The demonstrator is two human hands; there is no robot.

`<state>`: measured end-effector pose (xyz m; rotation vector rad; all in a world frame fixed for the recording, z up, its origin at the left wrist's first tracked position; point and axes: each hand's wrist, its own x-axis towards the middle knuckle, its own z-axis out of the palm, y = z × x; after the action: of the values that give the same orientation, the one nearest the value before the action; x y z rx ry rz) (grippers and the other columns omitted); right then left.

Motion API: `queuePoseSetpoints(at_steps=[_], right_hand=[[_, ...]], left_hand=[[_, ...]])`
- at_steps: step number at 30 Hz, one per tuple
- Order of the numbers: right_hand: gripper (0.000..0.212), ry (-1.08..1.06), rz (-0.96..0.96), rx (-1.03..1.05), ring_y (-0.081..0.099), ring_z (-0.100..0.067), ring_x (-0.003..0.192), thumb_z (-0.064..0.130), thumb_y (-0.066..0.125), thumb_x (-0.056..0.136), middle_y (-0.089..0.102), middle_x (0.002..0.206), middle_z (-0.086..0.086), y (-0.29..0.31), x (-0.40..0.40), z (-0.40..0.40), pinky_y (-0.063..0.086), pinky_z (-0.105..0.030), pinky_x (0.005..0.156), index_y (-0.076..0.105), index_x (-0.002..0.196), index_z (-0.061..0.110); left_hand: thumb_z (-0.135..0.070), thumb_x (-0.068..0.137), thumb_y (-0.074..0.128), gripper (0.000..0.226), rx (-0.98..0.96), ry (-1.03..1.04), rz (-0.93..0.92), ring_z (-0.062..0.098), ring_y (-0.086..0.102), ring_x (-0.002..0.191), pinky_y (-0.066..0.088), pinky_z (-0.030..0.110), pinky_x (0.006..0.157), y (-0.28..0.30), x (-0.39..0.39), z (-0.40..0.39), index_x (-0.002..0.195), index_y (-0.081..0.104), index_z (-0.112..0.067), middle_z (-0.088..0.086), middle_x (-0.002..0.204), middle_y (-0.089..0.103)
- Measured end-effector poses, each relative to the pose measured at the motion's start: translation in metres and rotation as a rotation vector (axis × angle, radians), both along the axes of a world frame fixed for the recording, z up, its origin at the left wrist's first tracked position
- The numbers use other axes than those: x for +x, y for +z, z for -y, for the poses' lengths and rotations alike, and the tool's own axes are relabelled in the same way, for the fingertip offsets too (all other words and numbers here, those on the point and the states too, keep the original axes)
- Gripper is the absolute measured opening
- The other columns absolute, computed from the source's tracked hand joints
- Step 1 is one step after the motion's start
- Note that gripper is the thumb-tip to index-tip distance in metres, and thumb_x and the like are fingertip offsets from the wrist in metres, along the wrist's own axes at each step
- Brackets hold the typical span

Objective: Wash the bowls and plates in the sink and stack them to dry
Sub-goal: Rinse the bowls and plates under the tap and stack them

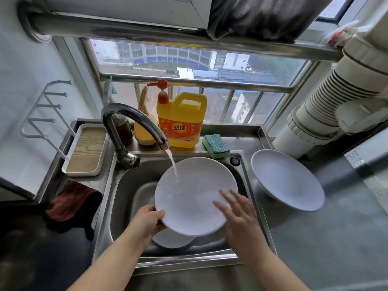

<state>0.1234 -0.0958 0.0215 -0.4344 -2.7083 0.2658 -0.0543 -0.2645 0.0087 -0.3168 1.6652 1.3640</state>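
Note:
A white plate [193,192] is held tilted over the steel sink [126,185], and water from the faucet [134,120] runs onto its upper left part. My left hand [148,220] grips the plate's lower left rim. My right hand [237,215] lies with straight fingers on the plate's right side. Under the plate, another white dish [170,238] sits in the sink, mostly hidden. A wide white bowl [287,179] stands on the counter to the right of the sink.
A yellow detergent jug [180,120] and a green-and-yellow sponge [216,145] stand behind the sink. A white tray with a wooden base [86,150] sits at the left, a dark red cloth [73,200] below it. White pipes [327,110] run at the right.

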Motion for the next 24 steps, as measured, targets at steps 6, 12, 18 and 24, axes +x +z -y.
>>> queuePoseSetpoints(at_steps=[6, 12, 18, 24], right_hand=[[0.043, -0.477, -0.018, -1.085, 0.056, -0.011, 0.097, 0.017, 0.042, 0.098, 0.052, 0.122, 0.0, 0.025, -0.005, -0.004, 0.047, -0.022, 0.077, 0.034, 0.139, 0.028], [0.026, -0.643, 0.245, -1.44, 0.063, -0.021, 0.09, 0.02, 0.05, 0.098, 0.059, 0.108, -0.002, 0.006, -0.027, -0.003, 0.052, -0.026, 0.063, 0.047, 0.123, 0.018], [0.021, -0.674, 0.221, -1.641, 0.057, -0.018, 0.073, 0.019, 0.056, 0.095, 0.064, 0.103, -0.013, -0.01, -0.039, 0.008, 0.045, -0.022, 0.049, 0.053, 0.112, 0.008], [0.016, -0.651, 0.169, -1.544, 0.058, -0.019, 0.08, 0.014, 0.052, 0.095, 0.059, 0.103, -0.012, 0.009, -0.05, 0.0, 0.047, -0.022, 0.051, 0.05, 0.111, 0.012]], left_hand=[[-0.001, 0.096, 0.049, 0.023, 0.072, 0.095, -0.038, 0.03, 0.061, 0.099, 0.054, 0.034, 0.066, -0.003, 0.002, 0.0, 0.119, 0.051, -0.005, 0.015, 0.114, 0.061], [-0.004, 0.095, 0.052, 0.014, 0.026, 0.12, -0.272, 0.031, 0.063, 0.096, 0.054, 0.041, 0.078, 0.011, -0.001, 0.0, 0.095, 0.06, -0.016, 0.016, 0.104, 0.066], [-0.012, 0.093, 0.055, 0.009, -0.012, 0.11, -0.476, 0.026, 0.063, 0.09, 0.056, 0.038, 0.073, 0.032, -0.002, 0.006, 0.094, 0.063, -0.017, 0.011, 0.094, 0.067], [-0.019, 0.095, 0.054, 0.013, -0.092, 0.09, -0.472, 0.028, 0.064, 0.081, 0.053, 0.036, 0.068, 0.027, 0.001, 0.013, 0.09, 0.063, -0.011, 0.013, 0.085, 0.066]])
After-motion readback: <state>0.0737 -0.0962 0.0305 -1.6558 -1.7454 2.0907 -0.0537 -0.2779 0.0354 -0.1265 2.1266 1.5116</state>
